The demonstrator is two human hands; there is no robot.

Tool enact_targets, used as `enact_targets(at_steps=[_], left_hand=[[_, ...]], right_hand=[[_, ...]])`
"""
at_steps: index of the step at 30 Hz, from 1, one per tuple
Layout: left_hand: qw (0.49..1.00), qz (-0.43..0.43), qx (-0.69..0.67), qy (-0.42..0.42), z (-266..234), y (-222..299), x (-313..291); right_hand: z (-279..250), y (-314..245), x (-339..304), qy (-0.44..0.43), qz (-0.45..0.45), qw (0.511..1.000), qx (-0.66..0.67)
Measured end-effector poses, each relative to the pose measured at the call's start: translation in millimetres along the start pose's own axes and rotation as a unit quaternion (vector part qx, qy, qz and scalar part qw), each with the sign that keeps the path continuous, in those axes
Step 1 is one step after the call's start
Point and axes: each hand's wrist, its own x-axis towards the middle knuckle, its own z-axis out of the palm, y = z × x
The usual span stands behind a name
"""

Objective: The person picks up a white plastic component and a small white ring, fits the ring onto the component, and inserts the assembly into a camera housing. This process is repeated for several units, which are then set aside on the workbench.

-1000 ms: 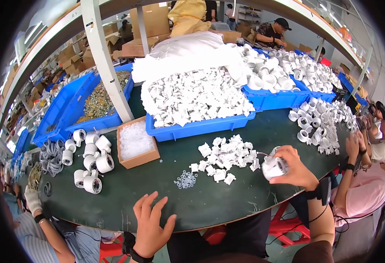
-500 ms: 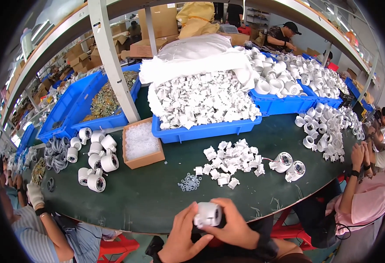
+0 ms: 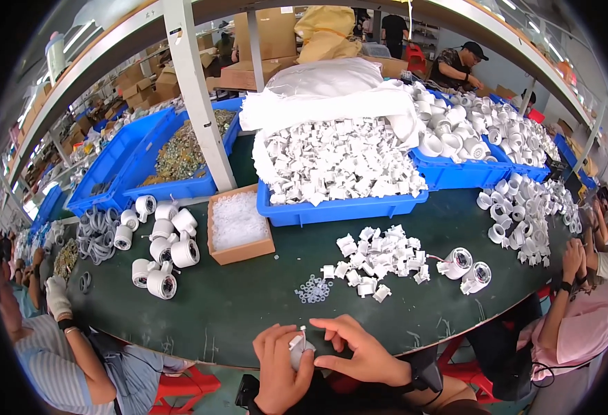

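My left hand (image 3: pixel 280 366) is closed around a white plastic camera housing (image 3: pixel 301 353) at the table's near edge. A thin wire with a small white plug (image 3: pixel 303 329) sticks up from the housing. Just to the right, my right hand (image 3: pixel 365 358) has its thumb and fingers apart, with nothing visible between them. Beyond the hands lies a small pile of translucent rings (image 3: pixel 313 289). A heap of small white plastic brackets (image 3: pixel 380 259) is farther back. Two round white camera units (image 3: pixel 458 261) with dark faces lie to the right of that heap.
A cardboard box (image 3: pixel 242 254) of clear small parts stands beside a blue bin (image 3: pixel 345 213) full of white pieces. Finished-looking white units (image 3: pixel 161 282) and grey rings (image 3: pixel 96 238) lie at left. White shells (image 3: pixel 525 214) are heaped at right. Co-workers sit on both sides.
Both hands held the housing before. It is now turned and in my left hand alone, its plug showing, while my right hand has opened and drawn off it. The view has shifted slightly.
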Motion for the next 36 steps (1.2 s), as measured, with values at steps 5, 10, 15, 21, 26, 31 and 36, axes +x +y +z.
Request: enact_targets(at_steps=[5, 10, 15, 21, 26, 31, 36], left_hand=[[0.999, 0.01, -0.025, -0.023, 4.7, 7.1, 3.9], [0.998, 0.022, -0.056, -0.035, 3.6, 4.4, 5.1], [0.999, 0.002, -0.041, -0.022, 3.1, 9.4, -0.7], [0.999, -0.023, -0.035, 0.034, 10.8, 10.7, -10.1], [0.999, 0.01, -0.015, 0.028, 9.9, 4.8, -3.3], [0.996, -0.025, -0.078, 0.041, 13.7, 3.8, 9.4], [0.995, -0.046, -0.087, 0.032, 10.2, -0.4, 3.9]], right_hand=[[7.3, 4.3, 4.3, 0.012, -0.025, 0.997, 0.076], [3.9, 2.7, 3.3, -0.032, 0.0, 0.998, 0.055], [9.5, 9.4, -8.3, -0.01, 0.044, 0.985, 0.169], [31.0, 17.2, -14.2, 0.071, 0.141, 0.94, 0.304], [23.8, 7.3, -10.9, 0.06, 0.173, 0.933, 0.31], [23.3, 5.3, -4.5, 0.099, 0.19, 0.92, 0.328], [27.9, 5.8, -2.9, 0.088, 0.189, 0.933, 0.294]])
